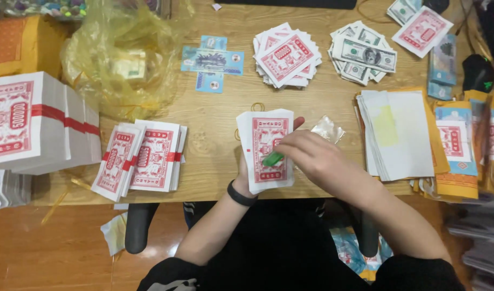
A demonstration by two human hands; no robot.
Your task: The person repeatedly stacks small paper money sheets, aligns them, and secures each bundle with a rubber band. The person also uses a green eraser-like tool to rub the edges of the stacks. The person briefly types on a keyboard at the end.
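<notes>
Your left hand sits under a small stack of red-and-white paper notes, its grip clamped on the stack from below, with the thumb tip showing past the stack's upper right edge. The stack is held just above the near edge of the wooden tabletop, roughly at its middle. Your right hand lies over the stack's right side with its fingers closed together on a small green object, pressed against the face of the top note; what that object is cannot be told.

Just beside your right hand lies a crumpled clear plastic wrapper. A rubber band rests on the tabletop just above the stack. To the left lie two banded bundles of red notes, and farther left a tall banded block of the same. Behind are a fanned pile of red notes, a pile of green banknotes, crossed blue notes and a yellow plastic bag. To the right, white sheets lie on orange paper.
</notes>
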